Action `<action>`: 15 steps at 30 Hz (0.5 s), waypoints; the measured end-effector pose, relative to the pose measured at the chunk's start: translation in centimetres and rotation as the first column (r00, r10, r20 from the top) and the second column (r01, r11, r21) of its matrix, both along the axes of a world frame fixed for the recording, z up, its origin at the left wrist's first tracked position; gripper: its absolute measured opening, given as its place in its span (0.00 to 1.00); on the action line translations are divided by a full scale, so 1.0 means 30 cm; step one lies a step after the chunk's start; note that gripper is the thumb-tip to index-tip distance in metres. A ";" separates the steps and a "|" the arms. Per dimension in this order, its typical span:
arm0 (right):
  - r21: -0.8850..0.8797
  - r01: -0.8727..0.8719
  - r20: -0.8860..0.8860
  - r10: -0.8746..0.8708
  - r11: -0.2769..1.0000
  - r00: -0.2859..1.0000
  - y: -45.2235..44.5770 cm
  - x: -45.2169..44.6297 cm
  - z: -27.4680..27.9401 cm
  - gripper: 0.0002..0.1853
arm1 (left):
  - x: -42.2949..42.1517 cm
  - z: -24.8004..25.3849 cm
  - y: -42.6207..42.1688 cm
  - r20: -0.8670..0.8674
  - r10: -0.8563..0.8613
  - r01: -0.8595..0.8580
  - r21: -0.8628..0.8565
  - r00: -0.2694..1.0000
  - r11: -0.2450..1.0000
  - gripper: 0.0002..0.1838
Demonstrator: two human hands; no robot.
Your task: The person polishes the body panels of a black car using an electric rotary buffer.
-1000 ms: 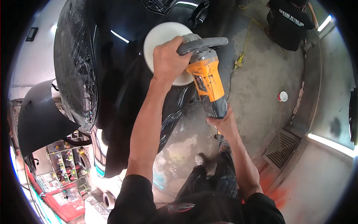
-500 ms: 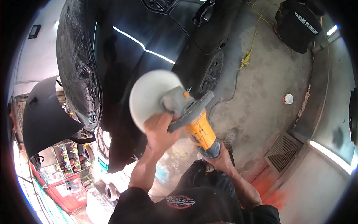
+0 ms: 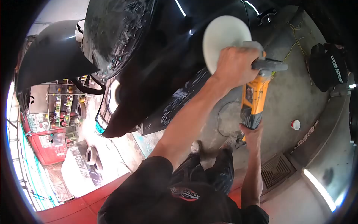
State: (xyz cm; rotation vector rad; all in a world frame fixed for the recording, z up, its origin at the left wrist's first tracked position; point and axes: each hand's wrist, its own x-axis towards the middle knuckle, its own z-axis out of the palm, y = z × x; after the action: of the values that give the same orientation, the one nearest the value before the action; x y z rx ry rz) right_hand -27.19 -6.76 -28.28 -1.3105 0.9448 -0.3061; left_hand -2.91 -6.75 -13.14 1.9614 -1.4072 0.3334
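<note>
An orange-yellow power polisher (image 3: 255, 95) with a round, pale polishing pad (image 3: 223, 39) is held in both hands. My left hand (image 3: 236, 65) is closed around the dark front handle, close behind the pad. Around the tool's rear end my right hand (image 3: 253, 133) is wrapped. The pad lies over the glossy black car body (image 3: 167, 63), near its upper edge in view; its contact face is hidden. Whitish streaks mark the darker lower panel (image 3: 186, 93) below it.
A plastic-covered windshield (image 3: 115, 33) and a loose black panel (image 3: 56, 48) are at left. At right sit a white tub (image 3: 295, 124), a floor grate (image 3: 278, 170) and yellow cord (image 3: 296, 41). Another person in a black shirt (image 3: 328, 67) is at far right.
The polisher and both hands have shifted up and right in view, along the car body. The tool now stands more upright in view, and my left arm reaches farther out.
</note>
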 end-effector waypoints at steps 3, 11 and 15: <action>-0.127 -0.021 0.175 0.043 0.992 0.984 0.242 -0.046 -0.003 0.36 | -0.064 0.069 0.309 -0.018 -0.013 0.012 -0.007 1.000 1.000 0.11; 0.025 -0.319 0.013 0.319 0.947 0.948 0.692 -0.177 0.109 0.47 | -0.215 0.199 0.908 0.043 0.114 -0.115 0.019 0.992 0.993 0.15; 0.052 -0.287 0.192 0.272 0.957 0.943 0.759 -0.286 0.129 0.47 | -0.239 0.216 0.899 0.085 0.105 -0.109 0.037 0.991 0.993 0.14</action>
State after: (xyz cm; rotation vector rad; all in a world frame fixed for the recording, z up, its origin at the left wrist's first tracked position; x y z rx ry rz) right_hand -35.77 16.01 -24.41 -1.3003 0.5994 -0.1633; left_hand -10.07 20.22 -6.68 2.0834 -1.3731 0.4427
